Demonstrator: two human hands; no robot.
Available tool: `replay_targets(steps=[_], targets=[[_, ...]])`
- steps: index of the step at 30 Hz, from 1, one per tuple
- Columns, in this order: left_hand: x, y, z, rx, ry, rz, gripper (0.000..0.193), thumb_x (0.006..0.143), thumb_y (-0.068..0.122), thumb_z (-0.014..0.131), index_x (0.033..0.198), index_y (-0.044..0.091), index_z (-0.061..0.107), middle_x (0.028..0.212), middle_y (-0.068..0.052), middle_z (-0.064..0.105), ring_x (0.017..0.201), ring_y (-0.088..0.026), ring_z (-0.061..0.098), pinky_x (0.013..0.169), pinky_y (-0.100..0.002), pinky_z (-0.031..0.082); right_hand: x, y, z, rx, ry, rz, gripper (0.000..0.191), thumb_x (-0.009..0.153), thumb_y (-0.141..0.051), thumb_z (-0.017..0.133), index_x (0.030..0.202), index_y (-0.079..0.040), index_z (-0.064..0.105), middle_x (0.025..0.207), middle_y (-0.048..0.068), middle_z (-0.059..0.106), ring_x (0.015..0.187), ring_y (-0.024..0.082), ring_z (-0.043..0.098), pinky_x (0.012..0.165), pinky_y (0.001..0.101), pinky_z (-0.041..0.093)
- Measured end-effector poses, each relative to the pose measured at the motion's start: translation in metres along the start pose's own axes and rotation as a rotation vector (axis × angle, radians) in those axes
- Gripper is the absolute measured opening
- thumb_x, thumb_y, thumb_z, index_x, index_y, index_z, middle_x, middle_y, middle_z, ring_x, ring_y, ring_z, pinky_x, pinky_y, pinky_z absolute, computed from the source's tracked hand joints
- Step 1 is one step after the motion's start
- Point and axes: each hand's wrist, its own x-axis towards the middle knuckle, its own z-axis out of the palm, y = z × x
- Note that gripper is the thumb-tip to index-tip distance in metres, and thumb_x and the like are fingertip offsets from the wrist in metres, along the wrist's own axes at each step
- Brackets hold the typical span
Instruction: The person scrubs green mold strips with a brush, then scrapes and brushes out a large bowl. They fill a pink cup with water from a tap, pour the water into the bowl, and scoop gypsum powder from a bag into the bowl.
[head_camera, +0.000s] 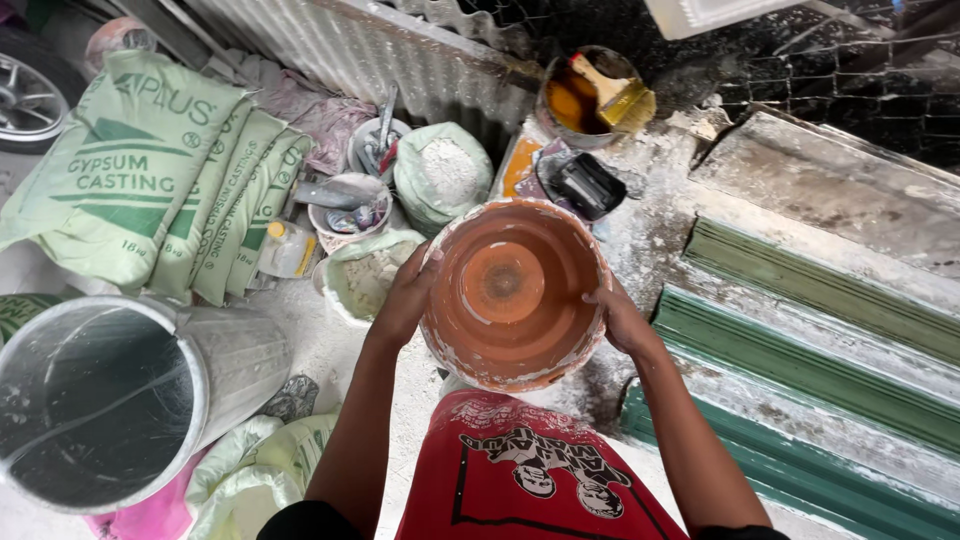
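Both hands, the left hand (405, 297) and right hand (618, 318), clasp the rim of an empty orange bucket (508, 290) over the dusty floor, likely light, stiff and plaster-slick, while pale green printed sacks (130, 170) lean at the left.
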Motion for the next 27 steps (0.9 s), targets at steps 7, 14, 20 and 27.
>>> replay_targets(steps=[7, 14, 20, 27], targets=[[0.048, 0.002, 0.060, 0.384, -0.170, 0.079, 0.046, 0.107, 0.031, 0.044, 0.144, 0.004, 0.054, 0.136, -0.014, 0.066, 0.124, -0.020, 0.058, 0.107, -0.033, 0.043, -0.038, 0.010, -0.056, 0.030, 0.055, 0.020, 0.073, 0.085, -0.006, 0.052, 0.155, 0.000, 0.033, 0.144, 0.019, 0.053, 0.128, 0.030, 0.054, 0.109, 0.0420, 0.044], [0.177, 0.055, 0.135, 0.541, 0.030, 0.494, 0.051, 0.108, 0.035, 0.052, 0.138, -0.006, 0.055, 0.136, -0.023, 0.065, 0.130, -0.028, 0.061, 0.110, -0.038, 0.044, -0.033, 0.018, -0.082, -0.002, 0.109, -0.012, 0.071, 0.085, -0.008, 0.051, 0.155, -0.005, 0.037, 0.144, 0.013, 0.054, 0.128, 0.024, 0.052, 0.109, 0.0367, 0.039], [0.313, 0.078, 0.233, 0.440, 0.096, 0.126, 0.046, 0.097, 0.031, 0.063, 0.124, -0.006, 0.061, 0.116, -0.019, 0.073, 0.106, -0.026, 0.070, 0.091, -0.037, 0.052, -0.022, 0.025, -0.093, -0.171, 0.119, 0.003, 0.065, 0.092, -0.013, 0.052, 0.155, -0.005, 0.037, 0.144, 0.012, 0.055, 0.130, 0.021, 0.050, 0.112, 0.0333, 0.035], [0.360, 0.070, 0.269, 0.161, 0.157, -0.177, 0.056, 0.083, 0.023, 0.083, 0.125, -0.004, 0.059, 0.123, -0.015, 0.070, 0.112, -0.028, 0.068, 0.093, -0.038, 0.054, -0.025, 0.035, -0.093, -0.133, 0.086, -0.077, 0.066, 0.091, -0.014, 0.051, 0.155, -0.005, 0.035, 0.146, 0.010, 0.053, 0.133, 0.021, 0.047, 0.114, 0.0331, 0.033]])
